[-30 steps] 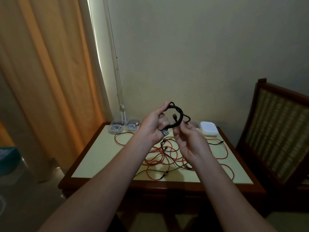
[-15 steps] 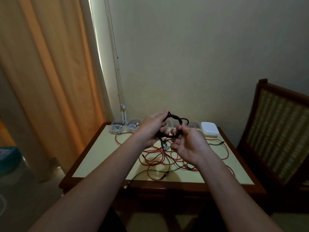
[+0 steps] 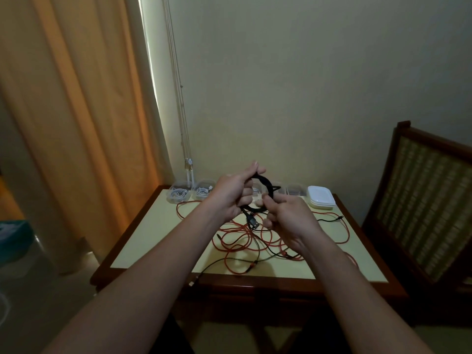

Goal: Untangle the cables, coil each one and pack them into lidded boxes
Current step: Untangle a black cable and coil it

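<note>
While left hand pinches black cable coil, right hand grips it

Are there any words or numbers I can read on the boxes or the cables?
None: no word, number or sign can be read.
The clear boxes, the white boxes and the black cable show no print.
The cable's plug is too small and dark to tell.

Glossy dark wood table, matt cream top; clear plastic boxes; woven cane chair.
</note>
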Tool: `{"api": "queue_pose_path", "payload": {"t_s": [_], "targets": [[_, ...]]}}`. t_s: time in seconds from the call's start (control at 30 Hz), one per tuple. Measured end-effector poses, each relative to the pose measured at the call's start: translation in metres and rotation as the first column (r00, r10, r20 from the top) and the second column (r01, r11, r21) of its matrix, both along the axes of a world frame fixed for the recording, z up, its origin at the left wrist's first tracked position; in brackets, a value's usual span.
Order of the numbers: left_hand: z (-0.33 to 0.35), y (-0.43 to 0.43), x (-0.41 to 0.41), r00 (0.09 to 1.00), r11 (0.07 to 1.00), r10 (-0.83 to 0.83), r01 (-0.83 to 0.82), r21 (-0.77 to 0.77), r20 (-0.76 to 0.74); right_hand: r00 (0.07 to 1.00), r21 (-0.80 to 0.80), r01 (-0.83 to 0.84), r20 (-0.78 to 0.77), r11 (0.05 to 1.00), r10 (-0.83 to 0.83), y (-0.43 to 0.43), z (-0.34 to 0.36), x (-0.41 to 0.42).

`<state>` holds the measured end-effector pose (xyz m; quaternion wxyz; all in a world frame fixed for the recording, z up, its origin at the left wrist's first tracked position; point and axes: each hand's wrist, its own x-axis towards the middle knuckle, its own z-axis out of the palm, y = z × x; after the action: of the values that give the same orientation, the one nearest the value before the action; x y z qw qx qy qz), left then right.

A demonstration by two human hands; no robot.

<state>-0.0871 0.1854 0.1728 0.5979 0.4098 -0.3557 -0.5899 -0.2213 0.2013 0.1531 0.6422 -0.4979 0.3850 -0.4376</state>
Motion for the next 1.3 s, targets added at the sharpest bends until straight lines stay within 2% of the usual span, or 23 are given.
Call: {"api": "queue_pose_path", "payload": {"t_s": [0.07,0.17,0.23,0.33,0.47,0.57,0.77,0.87,0.93,1.07,1.2,1.27,1.3], "targets": [[0.002,-0.002,0.006,0.999,0.999,0.033,-0.033,-0.01,-0.007,0.989,-0.099,0.009,-0.143,0.995,-0.023,-0.001,-0.001,-0.004],[0.008,-0.004,0.018,0.994,0.994,0.11,-0.11,0.003,0.001,0.921,-0.25,-0.069,-0.387,0.966,-0.034,0.002,0.001,-0.017],[0.011,-0.003,0.028,0.987,0.988,0.155,-0.156,0.011,0.04,0.901,-0.278,-0.135,-0.434,0.951,0.002,0.004,0.004,-0.026],[0.012,-0.003,0.037,0.977,0.98,0.192,-0.195,0.03,0.09,0.925,-0.246,-0.178,-0.373,0.953,0.077,0.009,0.008,-0.038],[0.016,-0.006,0.034,0.972,0.974,0.221,-0.225,0.033,0.083,0.96,-0.156,-0.184,-0.239,0.971,0.143,0.012,0.013,-0.044],[0.022,-0.007,0.027,0.966,0.968,0.248,-0.25,0.019,0.069,0.97,-0.129,-0.156,-0.209,0.979,0.127,0.011,0.015,-0.047],[0.036,-0.009,0.014,0.928,0.928,0.372,-0.372,-0.026,-0.012,0.975,-0.23,-0.057,-0.224,0.972,0.004,0.015,0.013,-0.034],[0.038,-0.004,0.009,0.876,0.876,0.48,-0.477,-0.073,0.041,0.939,-0.345,-0.01,-0.325,0.939,-0.109,0.018,0.011,-0.02],[0.039,-0.002,0.005,0.865,0.863,0.501,-0.498,-0.081,0.017,0.881,-0.446,-0.023,-0.432,0.895,-0.192,0.016,0.01,-0.013],[0.037,-0.006,-0.003,0.889,0.905,0.415,-0.424,-0.009,-0.196,0.784,-0.56,-0.011,-0.519,0.829,-0.34,0.009,0.01,-0.002],[0.032,-0.01,-0.006,0.873,0.944,0.322,-0.325,0.057,-0.366,0.758,-0.615,0.207,-0.391,0.761,-0.522,0.001,0.006,0.002],[0.028,-0.012,-0.009,0.857,0.941,0.334,-0.325,0.093,-0.393,0.793,-0.528,0.353,-0.27,0.773,-0.546,-0.003,0.005,0.003],[0.025,-0.012,-0.012,0.857,0.933,0.357,-0.344,0.102,-0.372,0.832,-0.427,0.418,-0.175,0.802,-0.527,-0.005,0.006,0.005]]}}
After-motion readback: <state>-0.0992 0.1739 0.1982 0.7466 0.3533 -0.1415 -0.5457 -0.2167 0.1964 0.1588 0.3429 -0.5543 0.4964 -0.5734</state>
